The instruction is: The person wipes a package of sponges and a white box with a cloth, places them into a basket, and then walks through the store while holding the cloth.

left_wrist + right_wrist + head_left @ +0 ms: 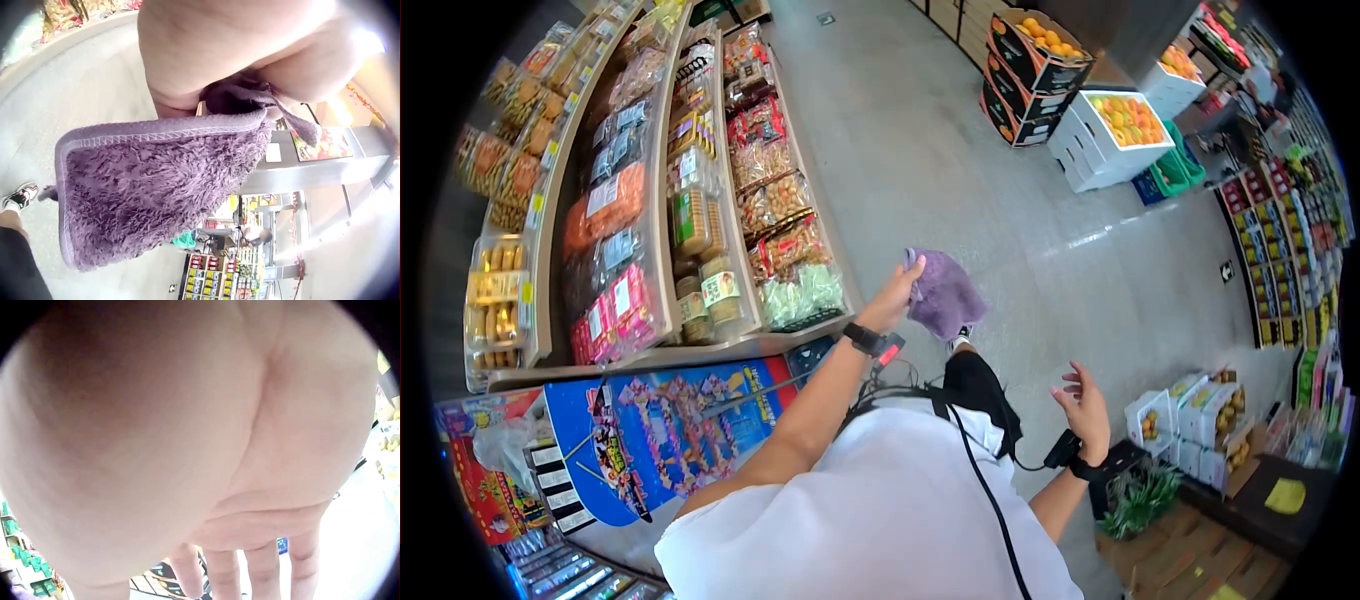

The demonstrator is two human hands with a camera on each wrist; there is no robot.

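Observation:
My left hand (896,298) grips a fluffy purple cleaning cloth (946,296) by one edge, out in front of my body. In the left wrist view the cloth (156,187) hangs from between thumb and fingers, its stitched border and a hanging loop showing. My right hand (1084,408) hangs out to the right with nothing in it, its fingers loosely extended. The right wrist view shows that palm (294,444) bare, with the fingers (262,569) apart.
Tiered shelves of packaged snacks (690,200) stand along the left. A blue printed display board (680,430) is at lower left. Stacked fruit boxes (1035,75) and a white crate of fruit (1125,130) sit ahead right. White boxes (1190,420) and a plant (1142,498) lie near my right hand.

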